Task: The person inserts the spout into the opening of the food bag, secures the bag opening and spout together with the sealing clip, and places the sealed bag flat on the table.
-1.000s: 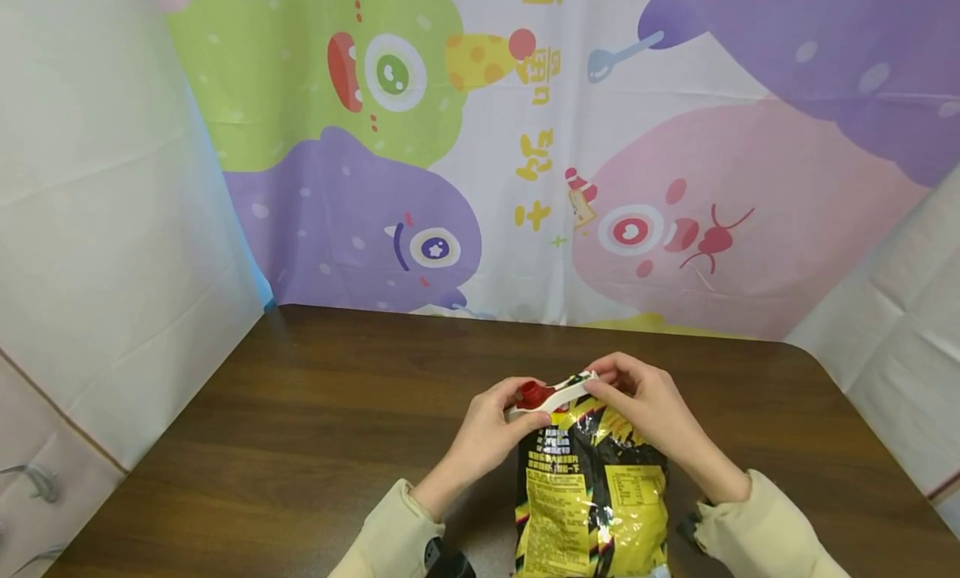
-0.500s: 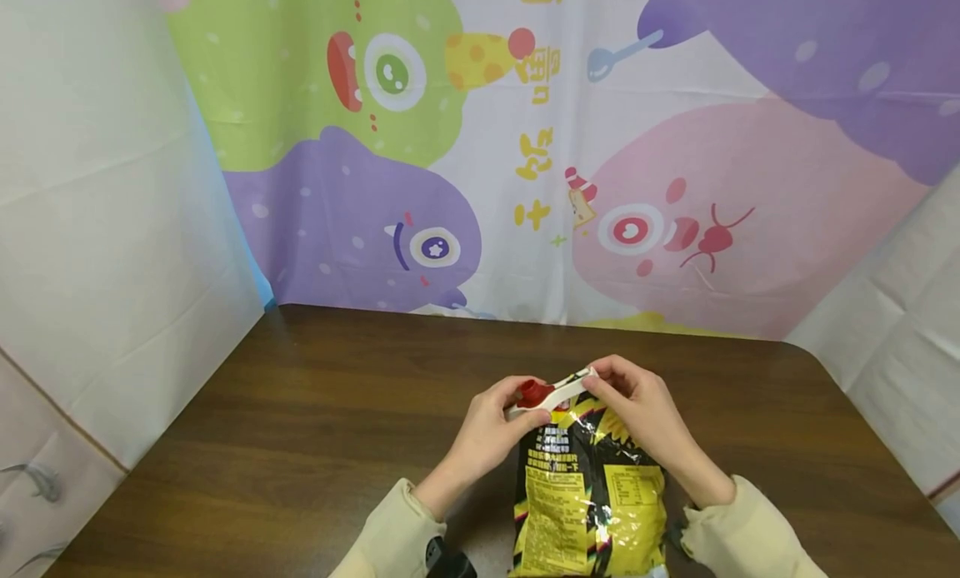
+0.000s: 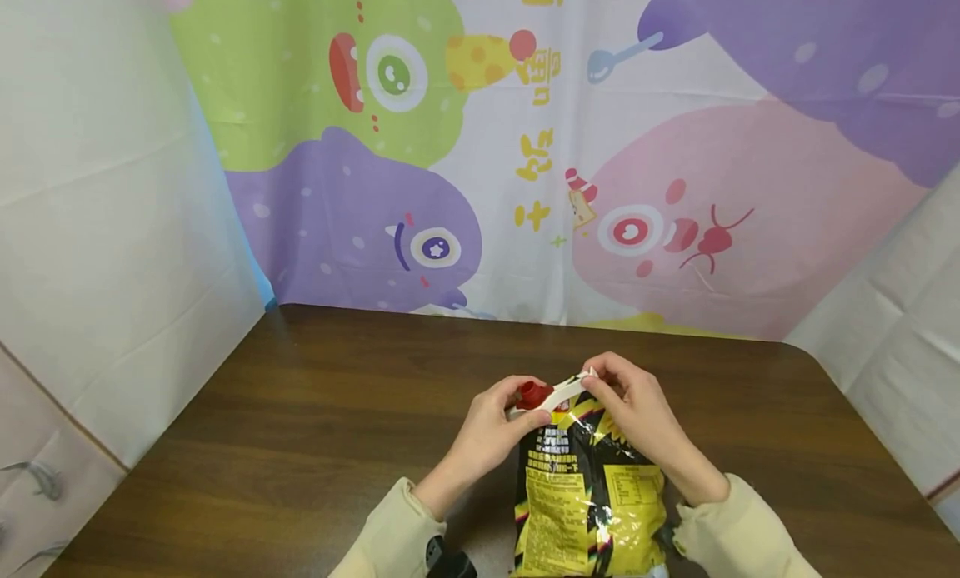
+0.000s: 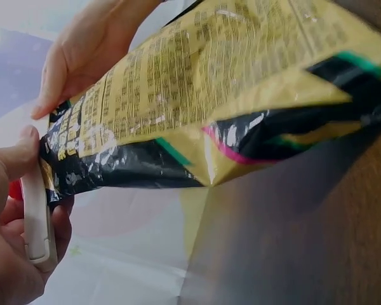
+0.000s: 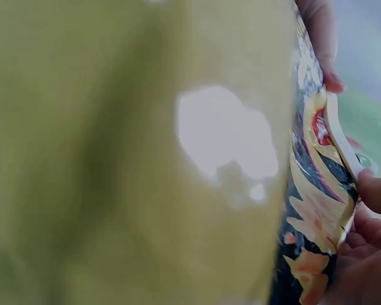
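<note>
A white bag clip (image 3: 564, 397) with a red pour spout (image 3: 533, 395) lies along the top edge of a shiny yellow-and-black snack bag (image 3: 555, 511). My left hand (image 3: 483, 424) grips the clip's left end beside the spout, thumb on the near side. At the clip's other end, my right hand (image 3: 643, 407) pinches the clip and the bag's top corner between thumb and fingers. The left wrist view shows the clip's white bar (image 4: 37, 219) running past the left thumb. Much of the right wrist view is filled by the bag's blurred yellow side (image 5: 146, 152).
The bag is over a dark brown wooden table (image 3: 337, 411). A printed cartoon curtain (image 3: 525, 270) hangs behind the table's far edge, with pale cloth (image 3: 112, 186) on the left side. A black device (image 3: 448, 560) sits at the left cuff.
My right hand and forearm have shifted slightly left, the fingers adjusting at the clip's right end. The left hand keeps its place on the spout end, and the bag barely moves.
</note>
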Motion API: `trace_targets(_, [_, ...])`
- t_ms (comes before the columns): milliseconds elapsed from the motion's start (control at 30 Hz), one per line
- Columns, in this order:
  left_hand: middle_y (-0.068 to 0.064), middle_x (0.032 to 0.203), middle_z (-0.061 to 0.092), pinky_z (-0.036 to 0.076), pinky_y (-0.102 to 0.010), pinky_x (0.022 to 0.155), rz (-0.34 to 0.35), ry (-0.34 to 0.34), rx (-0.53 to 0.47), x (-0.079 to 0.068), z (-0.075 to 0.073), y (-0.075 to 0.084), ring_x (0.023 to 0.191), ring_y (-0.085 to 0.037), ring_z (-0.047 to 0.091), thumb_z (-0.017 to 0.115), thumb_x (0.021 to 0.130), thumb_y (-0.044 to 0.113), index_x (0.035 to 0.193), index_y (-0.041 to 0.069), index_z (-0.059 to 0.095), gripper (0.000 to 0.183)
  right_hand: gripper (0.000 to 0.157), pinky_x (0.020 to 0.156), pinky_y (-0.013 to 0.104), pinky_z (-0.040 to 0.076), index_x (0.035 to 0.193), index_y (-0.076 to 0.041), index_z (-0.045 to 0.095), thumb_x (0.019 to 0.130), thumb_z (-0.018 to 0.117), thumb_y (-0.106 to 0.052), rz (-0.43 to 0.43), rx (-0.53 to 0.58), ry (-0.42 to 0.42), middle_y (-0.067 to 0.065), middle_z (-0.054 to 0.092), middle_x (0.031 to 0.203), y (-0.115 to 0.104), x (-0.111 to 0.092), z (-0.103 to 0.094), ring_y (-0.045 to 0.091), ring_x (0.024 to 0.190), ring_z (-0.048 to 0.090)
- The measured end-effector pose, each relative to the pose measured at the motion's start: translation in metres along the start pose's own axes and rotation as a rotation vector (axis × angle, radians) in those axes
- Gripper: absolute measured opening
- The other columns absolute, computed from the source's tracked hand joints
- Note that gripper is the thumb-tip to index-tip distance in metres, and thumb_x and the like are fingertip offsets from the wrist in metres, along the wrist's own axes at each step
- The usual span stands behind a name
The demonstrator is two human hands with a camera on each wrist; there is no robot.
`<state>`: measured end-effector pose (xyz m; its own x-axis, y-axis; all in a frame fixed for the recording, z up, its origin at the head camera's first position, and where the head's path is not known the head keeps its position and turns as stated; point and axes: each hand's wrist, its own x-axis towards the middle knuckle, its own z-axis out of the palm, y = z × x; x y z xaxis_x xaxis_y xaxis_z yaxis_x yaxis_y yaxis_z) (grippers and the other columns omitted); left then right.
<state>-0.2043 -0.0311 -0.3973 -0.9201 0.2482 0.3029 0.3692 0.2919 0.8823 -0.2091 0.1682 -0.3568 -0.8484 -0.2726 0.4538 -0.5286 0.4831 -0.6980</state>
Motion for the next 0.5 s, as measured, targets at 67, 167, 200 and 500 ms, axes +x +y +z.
trace_targets(67, [0.001, 0.097, 0.065, 0.048, -0.021, 0.068, 0.000, -0.005, 0.005, -0.0001, -0.0006, 0.0004, 0.081, -0.008, 0.058, 0.068, 0.079, 0.033, 0.110, 0.017, 0.061, 0.036, 0.005, 0.046, 0.023, 0.037, 0.088, -0.012, 0.059, 0.091, 0.055, -0.015, -0.017, -0.027, -0.002, 0.002, 0.055, 0.073, -0.0013, 0.0005, -0.0006, 0.005, 0.054, 0.041])
trace_targets(167, [0.000, 0.096, 0.065, 0.048, -0.021, 0.067, 0.002, -0.010, 0.011, -0.0001, -0.0009, 0.0006, 0.079, -0.007, 0.058, 0.068, 0.078, 0.033, 0.110, 0.016, 0.061, 0.036, 0.007, 0.046, 0.022, 0.037, 0.087, -0.012, 0.058, 0.091, 0.054, -0.015, -0.023, -0.058, -0.012, 0.000, 0.054, 0.072, -0.0026, 0.0007, -0.0016, 0.005, 0.052, 0.039])
trace_targets(200, [0.001, 0.096, 0.065, 0.048, -0.021, 0.067, 0.001, -0.011, 0.012, -0.0001, -0.0009, 0.0006, 0.078, -0.006, 0.058, 0.068, 0.078, 0.033, 0.110, 0.016, 0.061, 0.036, 0.007, 0.046, 0.022, 0.037, 0.087, -0.012, 0.058, 0.091, 0.054, -0.016, -0.020, -0.066, -0.016, -0.001, 0.053, 0.072, -0.0028, 0.0005, -0.0019, 0.005, 0.052, 0.039])
trace_targets(500, [0.000, 0.096, 0.066, 0.047, -0.021, 0.066, -0.006, -0.011, -0.005, 0.0007, -0.0020, -0.0015, 0.078, -0.008, 0.057, 0.068, 0.078, 0.032, 0.110, 0.017, 0.061, 0.035, 0.013, 0.048, 0.024, 0.041, 0.090, -0.016, 0.057, 0.091, 0.054, -0.028, 0.053, -0.081, -0.083, -0.002, 0.054, 0.075, 0.0002, -0.0004, -0.0051, 0.007, 0.056, 0.045])
